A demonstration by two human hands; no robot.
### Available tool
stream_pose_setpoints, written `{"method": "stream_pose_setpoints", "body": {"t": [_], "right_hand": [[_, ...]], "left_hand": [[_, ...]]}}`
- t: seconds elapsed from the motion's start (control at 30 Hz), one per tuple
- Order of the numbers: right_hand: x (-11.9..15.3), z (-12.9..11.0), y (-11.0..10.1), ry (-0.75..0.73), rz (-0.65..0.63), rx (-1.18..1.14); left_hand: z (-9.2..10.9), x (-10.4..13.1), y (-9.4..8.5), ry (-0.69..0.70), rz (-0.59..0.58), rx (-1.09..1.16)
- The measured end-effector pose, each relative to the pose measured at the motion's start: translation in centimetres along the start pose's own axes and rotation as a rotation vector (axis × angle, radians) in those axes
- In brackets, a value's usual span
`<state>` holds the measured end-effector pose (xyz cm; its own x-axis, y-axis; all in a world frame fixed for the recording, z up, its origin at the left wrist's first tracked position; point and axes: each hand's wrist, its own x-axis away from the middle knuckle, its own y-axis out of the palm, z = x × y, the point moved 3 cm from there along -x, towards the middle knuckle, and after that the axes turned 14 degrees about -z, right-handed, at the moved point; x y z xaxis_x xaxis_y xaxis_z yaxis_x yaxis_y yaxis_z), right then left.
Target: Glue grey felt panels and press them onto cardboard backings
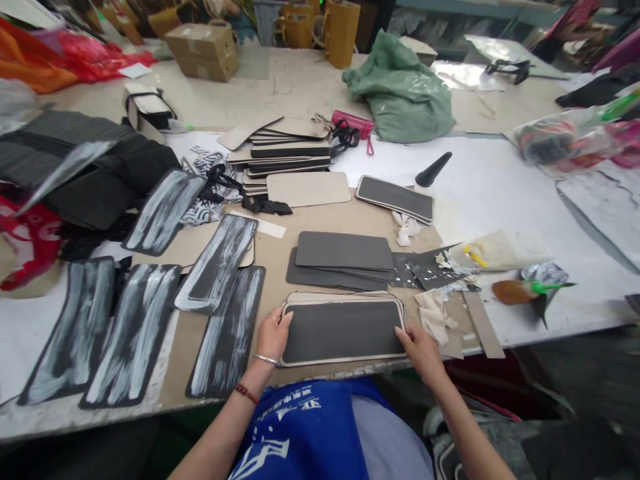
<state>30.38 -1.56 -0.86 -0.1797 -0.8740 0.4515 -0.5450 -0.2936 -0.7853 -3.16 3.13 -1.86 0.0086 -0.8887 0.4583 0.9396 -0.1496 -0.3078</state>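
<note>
A dark grey rectangular panel (345, 331) with rounded corners and a pale border lies on top of a small stack of beige-edged boards at the table's front edge. My left hand (273, 335) grips its left end, thumb on top. At the opposite end my right hand (421, 348) pinches the right edge. The fingers beneath are hidden, so I cannot tell how many layers they hold. Just behind sits a pile of plain grey panels (345, 251). To the left, several dark strips smeared with white glue (133, 333) are spread out, some overlapping.
Behind are stacked beige boards (307, 188), a finished-looking grey panel (395, 198) and a black cone-shaped object (434, 169). A brown bottle with a green nozzle (513, 291) lies at right. Farther back are a green bag (400, 90) and a cardboard box (201, 52).
</note>
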Motion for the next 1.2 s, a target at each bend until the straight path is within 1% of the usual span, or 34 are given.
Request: {"method": "stream_pose_setpoints", "body": {"t": [0.2, 0.37, 0.47, 0.67, 0.83, 1.07, 1.13, 1.2], "right_hand": [[0.5, -0.4, -0.2, -0.001, 0.011, -0.022], [0.3, -1.0, -0.6, 0.011, -0.034, -0.020], [0.0, -1.0, -0.5, 0.016, -0.051, 0.007], [-0.3, -0.6, -0.2, -0.016, -0.040, 0.027], [-0.4, -0.5, -0.1, -0.031, -0.026, 0.050], [-0.4, -0.7, 0.1, -0.054, 0.023, 0.091], [-0.4, -0.6, 0.2, -0.054, 0.027, 0.104], [-0.4, -0.6, 0.2, -0.050, 0.024, 0.110]], "left_hand": [[-0.2, -0.5, 0.2, -0.026, -0.002, 0.030], [0.1, -0.5, 0.0, -0.036, -0.003, -0.072], [0.5, -0.4, -0.1, -0.041, 0.017, -0.118], [1.1, -0.4, 0.1, -0.040, 0.057, -0.211], [1.1, -0.5, 0.4, -0.048, 0.073, -0.259], [1.1, -0.9, 0.6, -0.038, 0.055, -0.299], [1.1, -1.1, 0.2, -0.029, 0.030, -0.296], [1.0, -1.2, -0.5, -0.019, -0.009, -0.293]]}}
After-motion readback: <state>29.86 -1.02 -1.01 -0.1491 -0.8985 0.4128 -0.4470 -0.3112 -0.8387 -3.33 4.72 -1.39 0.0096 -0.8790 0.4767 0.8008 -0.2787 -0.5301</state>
